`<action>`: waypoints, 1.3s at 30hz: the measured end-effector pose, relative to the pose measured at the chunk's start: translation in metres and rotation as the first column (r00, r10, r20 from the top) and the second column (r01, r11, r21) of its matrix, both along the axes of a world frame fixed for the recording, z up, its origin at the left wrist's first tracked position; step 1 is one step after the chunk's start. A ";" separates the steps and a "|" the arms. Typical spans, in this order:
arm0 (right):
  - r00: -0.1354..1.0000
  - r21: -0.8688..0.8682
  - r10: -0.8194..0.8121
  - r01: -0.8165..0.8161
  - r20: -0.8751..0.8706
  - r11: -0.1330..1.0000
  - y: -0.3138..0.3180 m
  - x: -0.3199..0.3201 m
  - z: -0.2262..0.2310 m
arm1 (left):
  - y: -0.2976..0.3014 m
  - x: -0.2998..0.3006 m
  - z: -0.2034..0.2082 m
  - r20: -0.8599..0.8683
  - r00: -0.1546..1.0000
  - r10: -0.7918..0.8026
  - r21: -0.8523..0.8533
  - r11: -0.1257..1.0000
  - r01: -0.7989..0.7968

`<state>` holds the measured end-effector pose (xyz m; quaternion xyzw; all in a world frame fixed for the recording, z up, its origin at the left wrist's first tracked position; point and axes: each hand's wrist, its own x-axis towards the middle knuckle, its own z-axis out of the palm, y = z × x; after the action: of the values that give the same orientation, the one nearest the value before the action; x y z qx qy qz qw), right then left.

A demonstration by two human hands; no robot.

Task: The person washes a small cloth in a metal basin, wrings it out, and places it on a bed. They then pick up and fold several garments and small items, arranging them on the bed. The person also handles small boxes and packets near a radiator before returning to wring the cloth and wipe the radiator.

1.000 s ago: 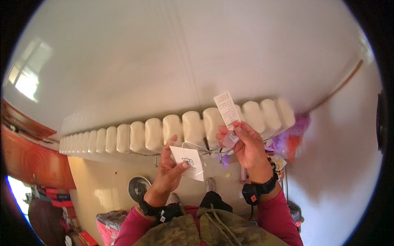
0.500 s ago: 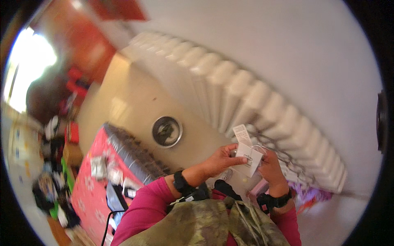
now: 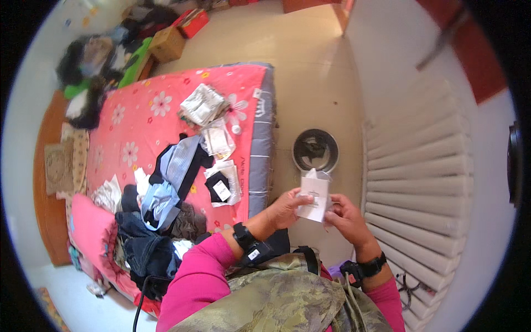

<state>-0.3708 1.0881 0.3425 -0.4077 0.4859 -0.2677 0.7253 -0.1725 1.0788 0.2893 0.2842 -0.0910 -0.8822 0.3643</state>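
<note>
A white paper tag (image 3: 313,191) with small dark print is held up in front of me, over the floor between bed and radiator. My left hand (image 3: 286,209) pinches its left side, the thumb lying across its face. My right hand (image 3: 347,219) has its fingers closed at the tag's lower right edge. Something clear, like thin plastic, shows behind the tag's top and right side. Dark bands circle both wrists. Beyond the tag, a round metal basin (image 3: 333,156) with something dark inside stands on the floor.
To the left is a bed with a pink flowered sheet (image 3: 130,119), bearing a jeans pile (image 3: 141,243), striped cloth (image 3: 180,160) and flat packets (image 3: 217,138). A ribbed white radiator (image 3: 415,205) lines the right wall. Cardboard (image 3: 167,44) and red boxes (image 3: 191,22) stand farther back.
My view has swung left, bringing more of the bed into sight. The tag now faces me more upright; the separate card flap and looped string seen earlier no longer show clearly.
</note>
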 end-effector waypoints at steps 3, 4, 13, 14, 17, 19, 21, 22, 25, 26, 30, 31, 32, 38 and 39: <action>0.976 -0.005 0.208 -0.209 -0.058 0.978 -0.039 0.064 -0.019 | -0.008 0.061 -0.026 0.093 0.974 0.208 0.027 0.977 -0.211; 0.961 -0.102 0.266 -0.273 -0.075 0.957 -0.049 0.078 -0.024 | -0.012 0.082 -0.038 0.172 0.948 0.268 0.049 0.959 -0.280; 0.834 -0.071 0.258 -0.333 -0.488 0.940 -0.089 0.068 -0.102 | -0.049 0.226 -0.195 0.720 0.487 0.494 -0.157 0.800 -0.579; 0.811 -0.025 0.248 -0.308 -0.530 0.951 -0.087 0.053 -0.113 | -0.055 0.238 -0.212 0.845 0.327 0.423 -0.207 0.822 -0.530; 0.748 0.068 0.217 -0.226 -0.627 0.972 -0.075 0.001 -0.142 | -0.055 0.263 -0.241 0.965 0.103 0.239 -0.164 0.866 -0.472; 0.711 0.074 0.201 -0.206 -0.674 0.976 -0.066 -0.032 -0.161 | -0.051 0.260 -0.249 0.947 0.093 0.308 -0.201 0.792 -0.576; 0.690 0.100 0.172 -0.144 -0.703 0.985 -0.059 -0.067 -0.179 | -0.052 0.250 -0.247 0.965 -0.162 0.207 -0.261 0.837 -0.481; 0.696 0.114 0.158 -0.109 -0.701 0.987 -0.058 -0.080 -0.189 | -0.050 0.236 -0.244 0.935 -0.268 0.233 -0.329 0.851 -0.409; 0.729 0.165 0.131 -0.025 -0.671 0.986 -0.069 -0.112 -0.220 | -0.054 0.200 -0.220 0.854 -0.469 0.226 -0.349 0.917 -0.193; 0.748 0.225 0.139 0.015 -0.649 0.974 -0.076 -0.119 -0.231 | -0.058 0.184 -0.212 0.915 -0.303 0.267 -0.335 0.920 -0.201; 0.711 0.282 0.281 -0.120 -0.645 0.952 -0.119 -0.143 -0.279 | -0.084 0.108 -0.193 0.948 0.296 0.119 -0.074 0.985 -0.158; 0.718 0.267 0.273 -0.125 -0.640 0.956 -0.131 -0.147 -0.293 | -0.092 0.085 -0.194 0.934 0.346 0.083 -0.054 0.994 -0.092; 0.735 0.268 0.275 -0.132 -0.620 0.954 -0.142 -0.151 -0.306 | -0.105 0.064 -0.200 0.867 0.498 -0.017 0.052 0.997 -0.057; 0.859 0.327 0.215 -0.059 -0.465 0.943 -0.219 -0.144 -0.413 | -0.195 -0.042 -0.310 0.742 0.601 -0.296 0.260 0.954 0.149; 0.842 0.252 0.205 -0.085 -0.499 0.964 -0.231 -0.139 -0.435 | -0.207 -0.055 -0.338 0.745 0.598 -0.296 0.278 0.952 0.125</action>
<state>-0.5100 0.8576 -0.0927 -0.4178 0.6581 -0.0359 0.6253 -0.2271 0.8721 -0.0484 0.6591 -0.1849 -0.7131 0.1515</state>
